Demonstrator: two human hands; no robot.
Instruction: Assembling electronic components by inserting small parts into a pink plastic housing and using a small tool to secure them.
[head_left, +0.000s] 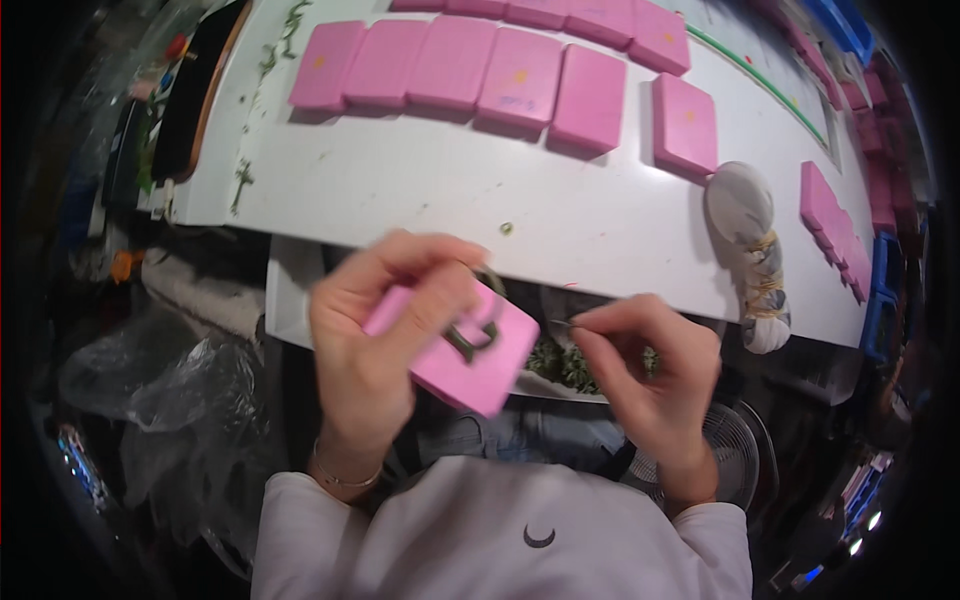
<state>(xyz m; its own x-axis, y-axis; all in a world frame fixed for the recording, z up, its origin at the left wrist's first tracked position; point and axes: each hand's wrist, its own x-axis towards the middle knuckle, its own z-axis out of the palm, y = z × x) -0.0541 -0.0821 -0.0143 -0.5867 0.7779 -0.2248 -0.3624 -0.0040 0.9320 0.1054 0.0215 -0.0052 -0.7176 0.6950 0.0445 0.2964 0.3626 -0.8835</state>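
My left hand (pixel 365 330) is closed around a small pink block (pixel 505 375), held tilted in front of the white table's near edge. A dark green looped piece (pixel 462 343) lies against the block's face, partly behind my thumb. To the right, my right hand (pixel 655 380) pinches a thin, pin-like thing (pixel 562 322) between thumb and forefinger, its tip pointing toward the block but apart from it. Below and between the hands, a pile of small green pieces (pixel 570 368) sits in a tray, partly hidden by my right hand.
Rows of pink blocks (pixel 452 65) stand on the white table (pixel 420 170). A pale round-headed object with a wrapped handle (pixel 765 275) lies at the right edge. Clear plastic bags (pixel 180 420) hang at left, and a fan (pixel 730 455) is low on the right.
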